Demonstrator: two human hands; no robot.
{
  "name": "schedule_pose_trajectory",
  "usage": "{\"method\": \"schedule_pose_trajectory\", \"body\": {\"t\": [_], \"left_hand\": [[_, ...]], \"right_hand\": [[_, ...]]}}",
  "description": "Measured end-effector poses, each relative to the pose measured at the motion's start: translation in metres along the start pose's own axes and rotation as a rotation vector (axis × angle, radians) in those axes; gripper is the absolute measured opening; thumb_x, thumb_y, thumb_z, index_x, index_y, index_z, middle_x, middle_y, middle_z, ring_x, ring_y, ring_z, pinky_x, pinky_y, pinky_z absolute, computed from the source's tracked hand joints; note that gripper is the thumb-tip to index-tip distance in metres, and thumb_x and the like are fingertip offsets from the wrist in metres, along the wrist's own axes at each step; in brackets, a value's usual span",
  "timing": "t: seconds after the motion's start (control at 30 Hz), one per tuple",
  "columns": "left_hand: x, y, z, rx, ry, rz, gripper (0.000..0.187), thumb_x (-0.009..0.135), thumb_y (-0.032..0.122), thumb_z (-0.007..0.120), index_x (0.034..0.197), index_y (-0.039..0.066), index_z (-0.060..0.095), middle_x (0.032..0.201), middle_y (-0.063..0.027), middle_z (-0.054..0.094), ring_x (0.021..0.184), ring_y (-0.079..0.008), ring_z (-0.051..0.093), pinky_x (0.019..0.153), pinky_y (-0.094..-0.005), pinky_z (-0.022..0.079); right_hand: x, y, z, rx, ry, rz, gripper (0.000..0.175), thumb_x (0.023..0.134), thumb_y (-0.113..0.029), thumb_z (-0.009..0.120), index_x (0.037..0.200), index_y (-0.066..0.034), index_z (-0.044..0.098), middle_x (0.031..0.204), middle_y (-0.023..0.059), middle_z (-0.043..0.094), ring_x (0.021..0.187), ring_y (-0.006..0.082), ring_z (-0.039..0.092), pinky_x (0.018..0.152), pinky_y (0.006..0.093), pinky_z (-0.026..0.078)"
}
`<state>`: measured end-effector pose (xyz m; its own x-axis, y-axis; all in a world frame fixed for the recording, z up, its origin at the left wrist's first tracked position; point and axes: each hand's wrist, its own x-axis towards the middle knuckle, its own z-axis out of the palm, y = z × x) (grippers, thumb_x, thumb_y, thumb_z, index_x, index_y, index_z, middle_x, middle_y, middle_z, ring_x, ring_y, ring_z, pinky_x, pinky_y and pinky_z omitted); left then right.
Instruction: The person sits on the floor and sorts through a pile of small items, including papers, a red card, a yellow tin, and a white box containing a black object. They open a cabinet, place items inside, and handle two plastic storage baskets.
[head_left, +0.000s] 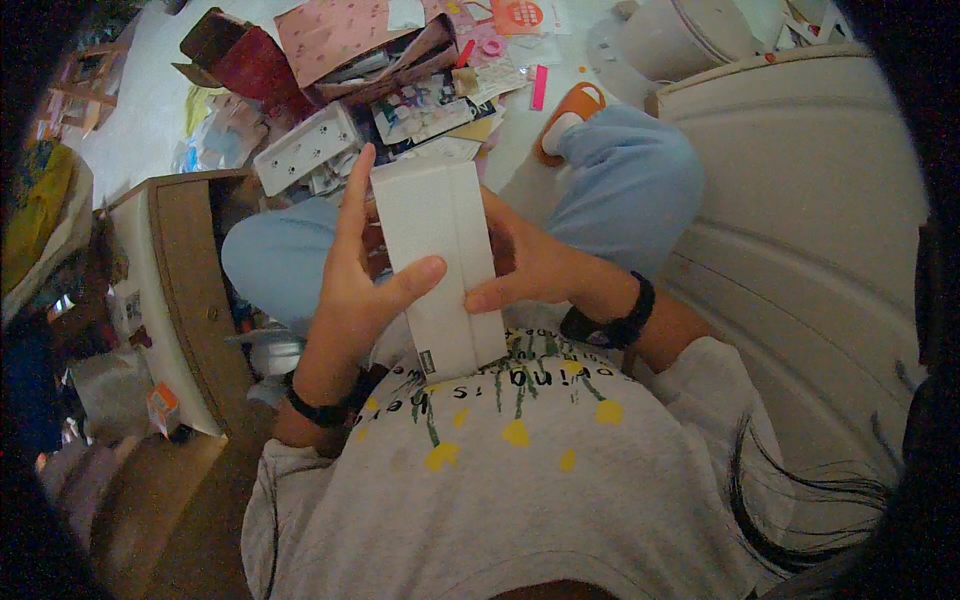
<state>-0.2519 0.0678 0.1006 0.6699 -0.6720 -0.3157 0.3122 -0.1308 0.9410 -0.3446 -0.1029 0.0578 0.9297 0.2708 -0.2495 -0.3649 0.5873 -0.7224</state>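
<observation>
A long white box (439, 217) stands out in front of my chest, between both hands. On its left side my left hand (375, 262) grips it, the thumb lying across the face of the box and the index finger pointing up along the edge. My right hand (521, 259) holds the opposite side, its thumb tip pressed on the same face. The other fingers are partly hidden behind the box. A small dark label sits at the box's lower left corner. Each wrist wears a black band.
Beyond my knees lie a pink patterned box (345, 37), a white tray with paw prints (307, 150), papers and a dark red bag (259, 75). An open wooden drawer unit (191, 277) is at left; a pale cabinet (787, 150) and a white bin (675, 37) stand at right.
</observation>
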Motion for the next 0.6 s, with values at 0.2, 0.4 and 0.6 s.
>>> {"method": "schedule_pose_trajectory", "body": {"t": [0.2,0.4,0.6], "left_hand": [[-0.011,0.004,-0.003,0.024,0.054,-0.025,0.095,0.07,0.023,0.077,0.145,0.012,0.02,0.131,-0.0153,0.044,0.118,-0.0269,0.049,0.097,-0.0391,0.042],[-0.012,0.0,0.001,0.037,0.01,-0.039,0.087,0.069,0.021,0.077,0.139,0.012,0.026,0.128,-0.0125,0.045,0.118,-0.0261,0.049,0.097,-0.039,0.042],[-0.014,-0.01,-0.02,-0.06,0.115,0.005,0.09,0.066,0.023,0.076,0.14,0.013,0.025,0.123,-0.0112,0.047,0.111,-0.0248,0.052,0.093,-0.0384,0.045]], "right_hand": [[-0.001,-0.017,0.003,0.022,0.078,0.11,0.114,0.064,-0.02,0.085,0.149,-0.0151,0.009,0.143,0.0087,0.036,0.129,0.0214,0.038,0.104,0.0392,0.035],[0.004,-0.011,-0.017,-0.127,0.106,-0.06,0.095,0.066,-0.021,0.083,0.143,-0.0156,0.028,0.132,0.0089,0.046,0.121,0.0216,0.046,0.1,0.0374,0.04],[-0.017,0.008,-0.043,-0.017,0.225,-0.124,0.091,0.064,-0.03,0.083,0.138,-0.0105,0.033,0.127,0.0076,0.049,0.117,0.0209,0.049,0.097,0.0371,0.042]]}}
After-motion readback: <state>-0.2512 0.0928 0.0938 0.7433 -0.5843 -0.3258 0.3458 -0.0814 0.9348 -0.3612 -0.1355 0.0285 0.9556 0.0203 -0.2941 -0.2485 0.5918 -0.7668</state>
